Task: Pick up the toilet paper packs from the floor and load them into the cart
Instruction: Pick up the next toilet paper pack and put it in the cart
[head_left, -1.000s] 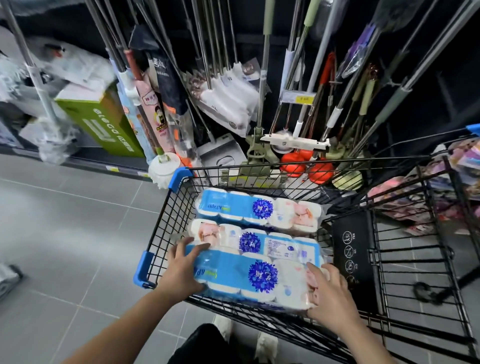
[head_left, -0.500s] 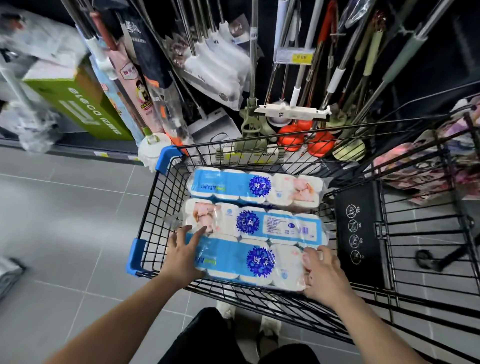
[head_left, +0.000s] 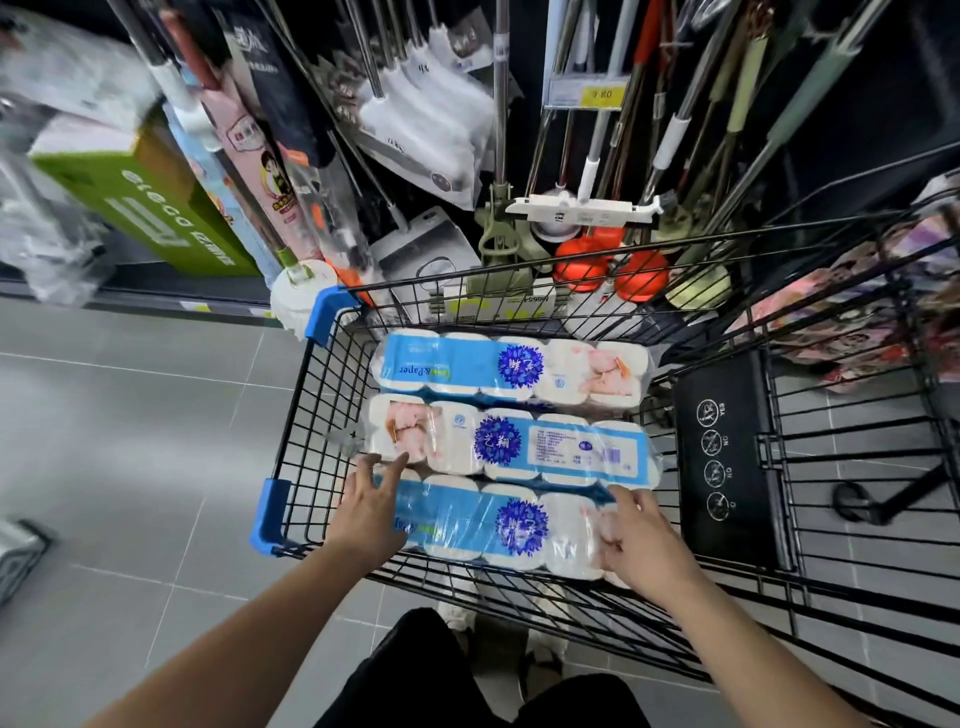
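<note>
Three toilet paper packs in blue and white wrap lie side by side in the black wire cart (head_left: 291, 415). The far pack (head_left: 509, 369) and the middle pack (head_left: 514, 447) rest untouched. The near pack (head_left: 498, 525) lies along the cart's near side. My left hand (head_left: 369, 512) lies flat against its left end with fingers spread, the fingertips reaching the middle pack. My right hand (head_left: 644, 540) curls over its right end.
The cart's black child-seat flap (head_left: 727, 457) stands right of the packs. Mops, brooms and orange plungers (head_left: 608, 265) crowd the shelf behind the cart. A green box (head_left: 156, 208) sits at the left. A blurred pale object (head_left: 15, 551) lies on the grey floor at the left edge.
The near pack has come down into the cart beside the other two. My left hand's fingers have spread off its end. The view has moved closer.
</note>
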